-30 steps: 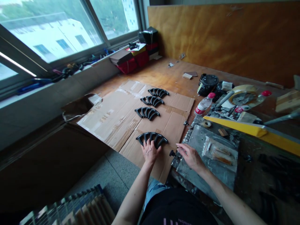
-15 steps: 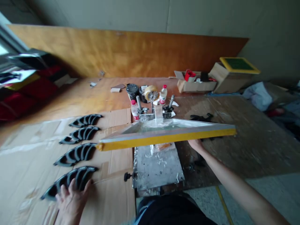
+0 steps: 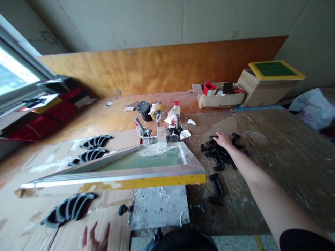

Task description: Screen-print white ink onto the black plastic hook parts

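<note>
My left hand (image 3: pixel 94 244): fingers spread loose, nearer me than the frame (image 3: pixel 167 180).
My right hand (image 3: pixel 224 140): at the handle pile (image 3: pixel 219 153); gripping, I can't tell.
Handle pile: right of the frame.

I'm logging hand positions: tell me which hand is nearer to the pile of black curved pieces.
Right. The right hand is at the pile of black curved pieces, over its far side; the left hand is well to the left, over the cardboard, across the metal plate.
</note>
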Demonstrator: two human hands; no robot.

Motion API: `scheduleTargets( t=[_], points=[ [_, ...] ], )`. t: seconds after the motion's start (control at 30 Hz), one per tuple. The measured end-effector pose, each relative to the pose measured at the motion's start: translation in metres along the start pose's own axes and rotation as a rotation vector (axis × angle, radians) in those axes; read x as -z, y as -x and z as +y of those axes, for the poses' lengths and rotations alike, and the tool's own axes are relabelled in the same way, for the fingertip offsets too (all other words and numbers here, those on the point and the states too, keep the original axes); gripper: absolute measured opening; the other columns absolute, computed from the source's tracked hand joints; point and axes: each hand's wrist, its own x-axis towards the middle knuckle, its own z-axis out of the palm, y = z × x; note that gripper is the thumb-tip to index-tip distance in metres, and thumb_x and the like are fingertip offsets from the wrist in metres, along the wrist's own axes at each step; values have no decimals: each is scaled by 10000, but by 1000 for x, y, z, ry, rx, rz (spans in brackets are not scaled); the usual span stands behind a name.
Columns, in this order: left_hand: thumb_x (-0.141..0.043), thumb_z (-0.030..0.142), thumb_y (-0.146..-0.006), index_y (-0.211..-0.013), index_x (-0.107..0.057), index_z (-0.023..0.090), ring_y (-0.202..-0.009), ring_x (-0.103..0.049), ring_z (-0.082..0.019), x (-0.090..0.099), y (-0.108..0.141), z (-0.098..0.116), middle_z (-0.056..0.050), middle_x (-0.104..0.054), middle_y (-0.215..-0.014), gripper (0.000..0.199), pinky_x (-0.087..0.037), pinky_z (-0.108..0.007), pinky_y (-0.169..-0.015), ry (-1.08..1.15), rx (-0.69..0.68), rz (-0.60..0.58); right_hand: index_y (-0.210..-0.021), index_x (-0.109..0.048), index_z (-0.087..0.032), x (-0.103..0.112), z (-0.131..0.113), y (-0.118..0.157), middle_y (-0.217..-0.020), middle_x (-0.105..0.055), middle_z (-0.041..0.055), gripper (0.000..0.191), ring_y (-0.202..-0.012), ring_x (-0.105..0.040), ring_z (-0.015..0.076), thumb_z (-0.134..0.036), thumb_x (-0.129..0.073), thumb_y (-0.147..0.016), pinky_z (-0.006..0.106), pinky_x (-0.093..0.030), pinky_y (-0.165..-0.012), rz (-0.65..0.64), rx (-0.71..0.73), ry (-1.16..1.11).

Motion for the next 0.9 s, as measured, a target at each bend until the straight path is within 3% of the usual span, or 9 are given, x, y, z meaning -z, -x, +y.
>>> scheduleTargets(
  t=[0.1, 0.2, 0.33, 0.47, 0.53, 0.63, 0.73, 0.83, 0.9],
  points=[
    [-514, 558, -593, -1326, -437, 459, -1354, -408, -362, 10, 5, 8, -26, -568, -1364, 744, -446, -562, -958, 155, 109, 20, -1349, -515, -134, -7, -9, -14, -1314, -571, 180, 524, -1235, -503, 289, -405, -532, -901, 426, -349, -1029, -116, 29, 49],
    [-497, 556, -650, -1308, -469, 440, -1349, -416, -360, 14, 6, 12, -34, -534, -1400, 669, -413, -555, -1004, 203, 135, 43, -1237, -600, -185, -12, -19, -6, -1251, -615, 162, 415, -1167, -559, 291, -419, -502, -910, 453, -379, -972, -161, 40, 61],
    [-463, 536, -754, -1284, -531, 270, -1257, -503, -394, 10, 1, 16, -140, -426, -1476, 598, -431, -562, -982, 172, 88, 49, -1083, -656, -245, -15, -37, 33, -1091, -698, 94, 283, -1040, -629, 253, -411, -559, -875, 411, -404, -916, -218, 113, 78],
    [-414, 551, -841, -1257, -539, 185, -1307, -455, -360, 3, -10, 17, -185, -415, -1469, 568, -423, -522, -1014, 185, -24, 38, -1105, -642, -240, -10, -52, 82, -995, -718, 95, 261, -982, -647, 245, -279, -584, -853, 373, -425, -871, -232, 162, 95],
    [-400, 556, -867, -1247, -540, 152, -1341, -420, -330, 1, -17, 16, -195, -424, -1458, 572, -398, -482, -1054, 224, -92, 58, -1118, -645, -235, 0, -55, 101, -1020, -709, 109, 289, -1021, -631, 253, -216, -586, -835, 361, -431, -875, -193, 172, 78],
    [-403, 550, -887, -1237, -549, 156, -1345, -416, -299, 2, -28, 17, -178, -449, -1436, 546, -367, -460, -1086, 293, -125, 91, -1104, -660, -236, 19, -65, 125, -1028, -697, 112, 300, -1052, -607, 262, -185, -596, -815, 367, -430, -917, 4, 180, -93],
    [-437, 536, -888, -1228, -555, 186, -1326, -438, -278, 6, -39, 30, -145, -483, -1411, 502, -385, -447, -1075, 381, -134, 83, -1049, -669, -229, 30, -104, 148, -1025, -696, 79, 250, -998, -624, 242, -240, -628, -802, 364, -458, -904, 101, 240, -470],
    [-466, 503, -894, -1213, -563, 192, -1299, -469, -250, 11, -49, 56, -135, -510, -1390, 456, -421, -405, -1049, 549, -196, 61, -1015, -678, -218, 24, -167, 173, -1040, -689, 44, 222, -973, -626, 211, -243, -633, -800, 354, -476, -892, 29, 400, -743],
    [-494, 480, -893, -1208, -569, 189, -1276, -494, -237, 18, -54, 78, -137, -520, -1383, 435, -440, -382, -1032, 677, -235, 38, -1028, -701, -232, 14, -206, 186, -1045, -681, 32, 228, -995, -602, 196, -192, -620, -818, 353, -465, -920, -20, 533, -745]
  ],
)
